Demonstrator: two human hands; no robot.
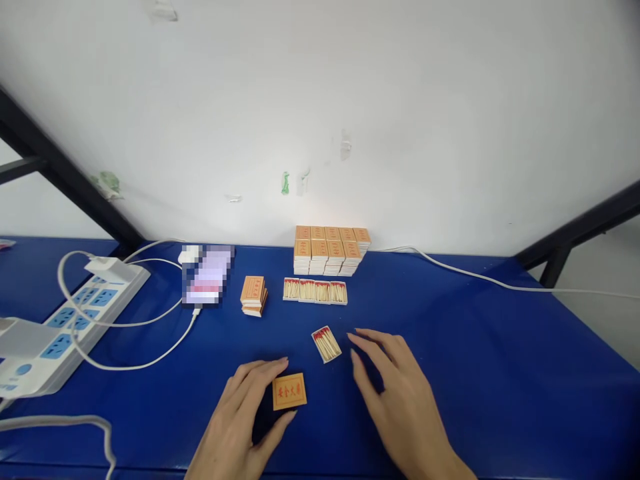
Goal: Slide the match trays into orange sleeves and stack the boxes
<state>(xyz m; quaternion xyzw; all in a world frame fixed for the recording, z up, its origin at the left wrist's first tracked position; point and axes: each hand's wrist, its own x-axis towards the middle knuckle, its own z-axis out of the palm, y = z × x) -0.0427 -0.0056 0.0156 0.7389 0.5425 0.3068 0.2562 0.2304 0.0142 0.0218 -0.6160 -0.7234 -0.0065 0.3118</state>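
My left hand [245,413] curves around a yellow-orange matchbox cover [289,392] with red lettering, which lies on the blue table; its thumb and fingers are apart, and I cannot tell whether they touch the cover. Farther up and to the right lies a matchbox tray [327,344], tilted in its heading and full of red-tipped matches. Just right of that tray is my right hand [395,393], fingers spread with nothing between them. Beyond, several filled matchbox trays [315,291] stand side by side in a row.
Stacked matchboxes [327,253] stand against the white wall, and a smaller matchbox stack [254,295] sits left of the tray row. At the left are a power strip [75,327], looping white cables [150,363] and a blurred-out phone [207,275]. Another cable [475,267] runs rightward.
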